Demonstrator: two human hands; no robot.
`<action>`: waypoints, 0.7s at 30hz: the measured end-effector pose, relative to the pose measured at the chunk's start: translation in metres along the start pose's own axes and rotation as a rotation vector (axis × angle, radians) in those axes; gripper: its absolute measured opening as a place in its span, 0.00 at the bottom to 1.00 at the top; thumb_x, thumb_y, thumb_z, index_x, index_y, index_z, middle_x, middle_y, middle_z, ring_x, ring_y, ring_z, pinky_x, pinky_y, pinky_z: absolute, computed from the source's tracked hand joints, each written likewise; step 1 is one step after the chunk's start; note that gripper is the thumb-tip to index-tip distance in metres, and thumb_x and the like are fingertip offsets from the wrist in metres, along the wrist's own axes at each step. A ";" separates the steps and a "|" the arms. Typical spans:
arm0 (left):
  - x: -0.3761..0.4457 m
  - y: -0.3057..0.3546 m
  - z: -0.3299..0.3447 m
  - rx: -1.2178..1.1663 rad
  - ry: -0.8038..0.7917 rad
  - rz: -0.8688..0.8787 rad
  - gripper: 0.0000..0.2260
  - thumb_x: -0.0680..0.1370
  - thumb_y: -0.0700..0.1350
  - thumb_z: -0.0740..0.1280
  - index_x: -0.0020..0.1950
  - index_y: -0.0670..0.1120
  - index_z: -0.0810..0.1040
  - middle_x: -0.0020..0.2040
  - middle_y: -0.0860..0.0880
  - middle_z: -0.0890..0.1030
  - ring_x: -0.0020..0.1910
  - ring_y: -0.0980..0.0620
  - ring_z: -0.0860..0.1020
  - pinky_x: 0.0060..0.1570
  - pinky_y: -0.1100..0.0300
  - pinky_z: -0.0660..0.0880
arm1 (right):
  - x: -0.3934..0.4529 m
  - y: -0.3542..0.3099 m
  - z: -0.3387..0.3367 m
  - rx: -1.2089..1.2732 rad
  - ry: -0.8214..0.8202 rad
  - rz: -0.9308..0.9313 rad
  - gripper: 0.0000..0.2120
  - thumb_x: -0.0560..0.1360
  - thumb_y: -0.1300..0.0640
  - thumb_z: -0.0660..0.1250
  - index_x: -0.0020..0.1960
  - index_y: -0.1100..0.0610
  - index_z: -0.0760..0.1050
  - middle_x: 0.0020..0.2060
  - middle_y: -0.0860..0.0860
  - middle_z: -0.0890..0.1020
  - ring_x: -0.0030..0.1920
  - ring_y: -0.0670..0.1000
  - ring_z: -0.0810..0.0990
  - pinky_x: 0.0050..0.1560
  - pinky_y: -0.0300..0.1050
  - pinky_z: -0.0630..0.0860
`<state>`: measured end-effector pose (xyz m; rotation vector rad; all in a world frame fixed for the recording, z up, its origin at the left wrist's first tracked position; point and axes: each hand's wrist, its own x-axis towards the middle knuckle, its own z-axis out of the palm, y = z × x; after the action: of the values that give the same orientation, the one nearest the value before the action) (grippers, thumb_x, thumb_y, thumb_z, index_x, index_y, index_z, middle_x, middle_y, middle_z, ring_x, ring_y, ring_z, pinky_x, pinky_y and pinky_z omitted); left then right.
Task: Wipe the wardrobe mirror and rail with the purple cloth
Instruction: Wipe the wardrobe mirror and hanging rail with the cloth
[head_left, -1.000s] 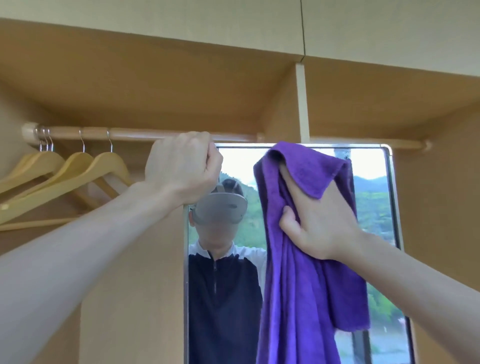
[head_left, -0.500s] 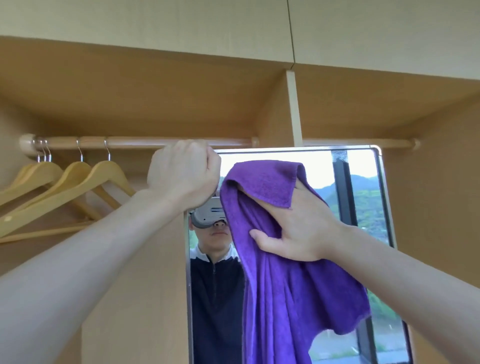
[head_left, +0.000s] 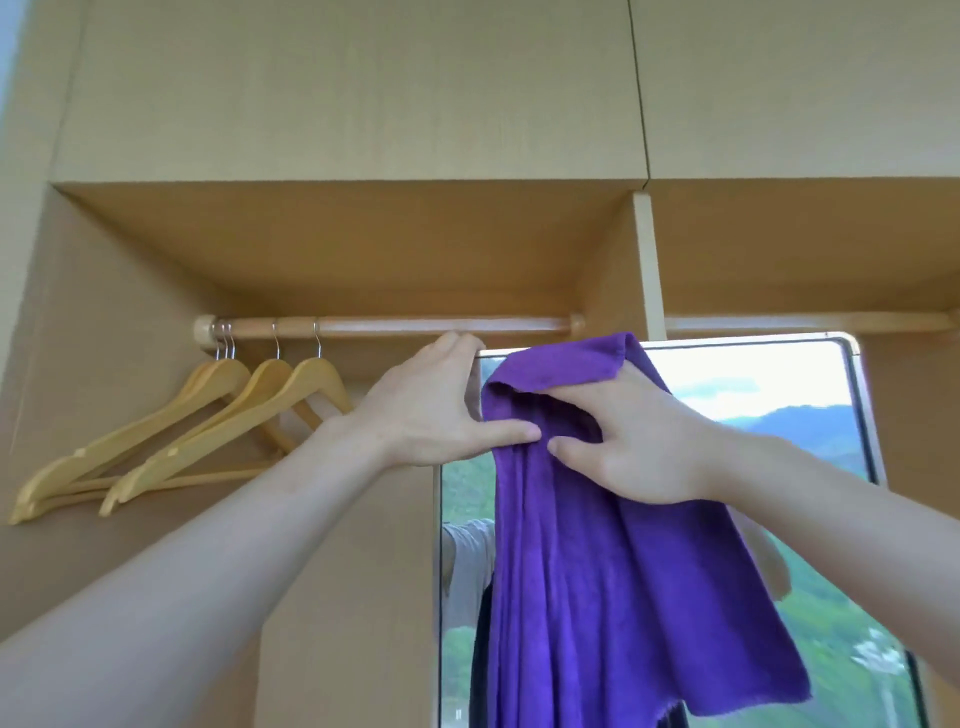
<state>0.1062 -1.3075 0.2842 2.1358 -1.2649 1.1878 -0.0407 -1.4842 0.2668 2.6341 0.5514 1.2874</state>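
The purple cloth (head_left: 613, 571) hangs down over the left part of the wardrobe mirror (head_left: 753, 374). My right hand (head_left: 644, 452) grips the cloth near its top, with the fingers tucked under its folded upper edge and the thumb out in front. My left hand (head_left: 431, 410) has its fingers hooked over the mirror's top left corner, and its thumb reaches right to touch the cloth. The wooden rail (head_left: 415, 326) runs just above both hands; neither hand touches it.
Several wooden hangers (head_left: 234, 410) hang at the rail's left end. A vertical wardrobe divider (head_left: 647, 260) stands above the mirror, and a shelf underside spans overhead. The mirror reflects a person's sleeve and green hills.
My right hand has carried the cloth left and up to the mirror's top left corner. My left thumb has stretched out to the cloth. The view has tilted upward.
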 end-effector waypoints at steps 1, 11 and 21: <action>0.000 0.001 0.001 0.034 -0.005 0.000 0.37 0.63 0.80 0.63 0.57 0.53 0.68 0.52 0.58 0.72 0.52 0.54 0.74 0.48 0.52 0.74 | 0.004 0.001 -0.006 0.085 -0.008 0.046 0.23 0.77 0.58 0.68 0.71 0.48 0.74 0.66 0.40 0.77 0.69 0.43 0.72 0.71 0.40 0.66; 0.002 0.016 -0.026 -0.342 -0.015 -0.077 0.12 0.81 0.40 0.65 0.63 0.47 0.82 0.60 0.50 0.84 0.61 0.48 0.80 0.65 0.48 0.74 | 0.042 0.019 -0.018 0.016 0.193 0.179 0.09 0.77 0.48 0.69 0.50 0.50 0.72 0.45 0.44 0.75 0.42 0.45 0.76 0.43 0.44 0.71; 0.004 0.021 -0.025 -0.729 0.107 -0.332 0.15 0.81 0.29 0.60 0.61 0.42 0.81 0.55 0.46 0.84 0.53 0.52 0.81 0.59 0.59 0.77 | 0.051 0.031 0.018 -0.429 0.300 0.082 0.20 0.81 0.38 0.46 0.43 0.51 0.65 0.38 0.49 0.80 0.37 0.57 0.79 0.33 0.47 0.61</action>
<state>0.0773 -1.3037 0.2997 1.6218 -1.0268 0.5648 0.0104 -1.4920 0.3016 2.1498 0.1733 1.6275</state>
